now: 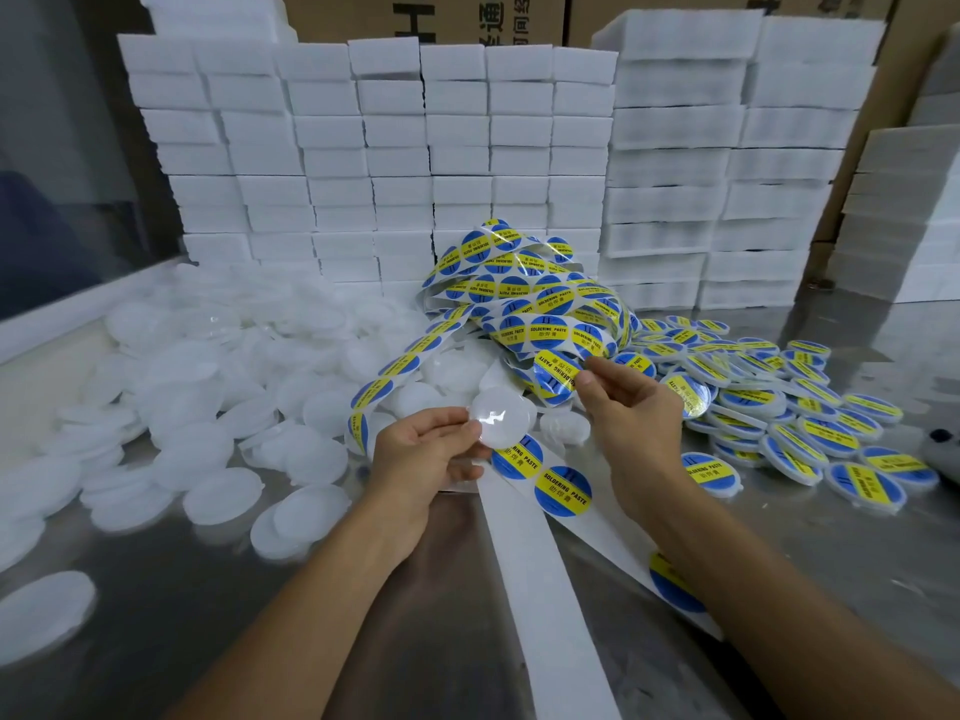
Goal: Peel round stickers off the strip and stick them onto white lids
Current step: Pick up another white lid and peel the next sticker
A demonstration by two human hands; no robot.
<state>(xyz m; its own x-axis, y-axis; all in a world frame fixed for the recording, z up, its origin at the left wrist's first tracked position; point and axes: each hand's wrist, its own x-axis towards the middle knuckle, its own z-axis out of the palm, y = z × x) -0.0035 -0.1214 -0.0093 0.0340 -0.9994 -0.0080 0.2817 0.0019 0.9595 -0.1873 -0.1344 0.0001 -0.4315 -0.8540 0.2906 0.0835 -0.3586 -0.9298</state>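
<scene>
My left hand [423, 449] pinches a bare white round lid [501, 415] by its left edge, held up above the table. To its upper right, my right hand [631, 407] grips a blue-and-yellow round sticker [556, 374] between thumb and fingertips. The sticker strip [524, 298] lies in a tangled heap behind both hands. Its white backing [535, 563] runs toward me between my forearms, with two stickers left on it below the lid.
Loose white lids [218, 407] cover the left of the metal table [415, 641]. Stickered lids [779, 402] pile up on the right. Stacks of white foam blocks [415, 163] form a wall behind, with cardboard boxes [441, 15] above them.
</scene>
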